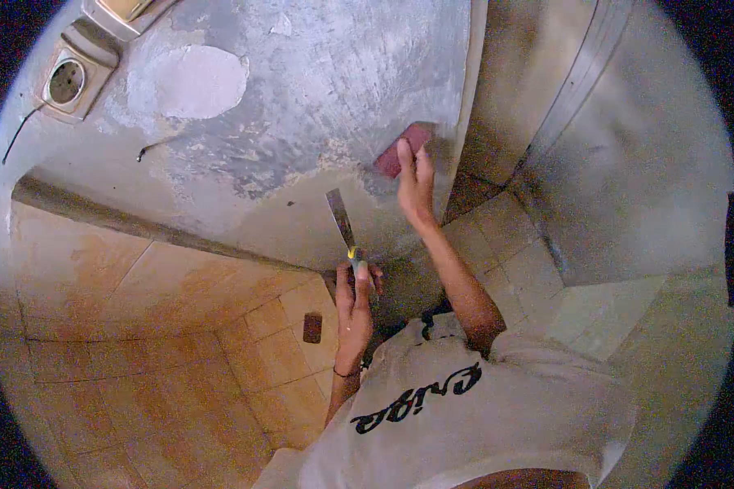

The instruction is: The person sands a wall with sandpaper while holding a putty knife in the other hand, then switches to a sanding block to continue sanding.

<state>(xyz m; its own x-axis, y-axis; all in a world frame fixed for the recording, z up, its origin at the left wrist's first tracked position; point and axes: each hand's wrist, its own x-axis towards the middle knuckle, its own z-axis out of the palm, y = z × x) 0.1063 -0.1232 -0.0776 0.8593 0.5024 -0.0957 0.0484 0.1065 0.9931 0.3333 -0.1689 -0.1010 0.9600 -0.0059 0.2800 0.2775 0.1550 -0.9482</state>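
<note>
My right hand point(417, 186) presses a reddish-brown piece of sandpaper point(390, 161) against the patchy grey wall point(318, 90), close to its right edge. The thumb and fingers are closed on the sandpaper, whose far end is blurred. Lower down, my left hand point(355, 297) grips a putty knife point(340, 213) by its handle, which has a yellow band. The blade points up in front of the wall's lower part. Beside the left wrist, a small dark reddish rectangle point(311, 328) lies on the tiled floor.
A socket point(67, 81) hangs on the wall at upper left with a wire by it. Another wire end point(141, 153) sticks out below a pale round patch point(201, 81). Orange-beige tiles point(139, 391) cover the floor. A recess with grey walls point(628, 179) opens at right.
</note>
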